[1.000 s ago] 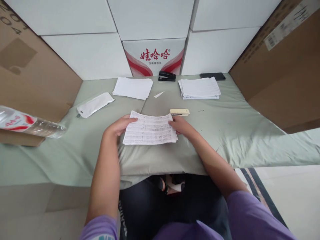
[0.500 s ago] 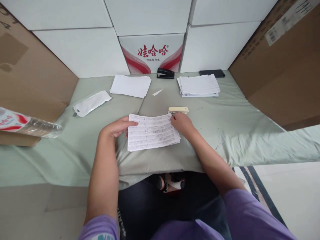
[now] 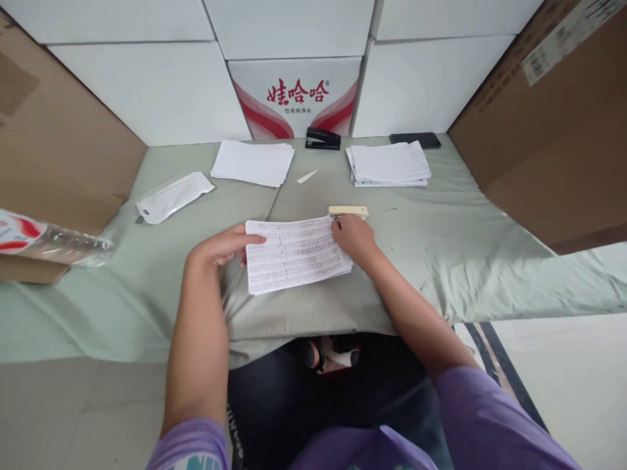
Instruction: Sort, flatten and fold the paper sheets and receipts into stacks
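A small stack of printed sheets [image 3: 296, 258], covered in dense dark rows, lies slightly curved near the front edge of the cloth-covered surface. My left hand [image 3: 226, 245] is closed on its left edge, thumb on top and fingers underneath. At the upper right corner, my right hand [image 3: 355, 236] pinches the sheets; its fingertips are partly hidden. Just beyond that hand lies a cream stapler [image 3: 348, 211], its near side covered by the knuckles. Whether the right hand also touches the stapler, I cannot tell.
Two paper piles, left [image 3: 253, 162] and right [image 3: 389, 164], lie farther back, with a black stapler [image 3: 322, 139] between them. A dark phone [image 3: 415, 140], a white packet [image 3: 175, 198] and a paper scrap [image 3: 307, 176] lie around. A plastic bottle [image 3: 53, 243] and cartons [image 3: 543, 150] flank the surface.
The view has shifted slightly, so everything sits a little higher and further left. Both hands keep their hold on the sheets, with almost no other movement.
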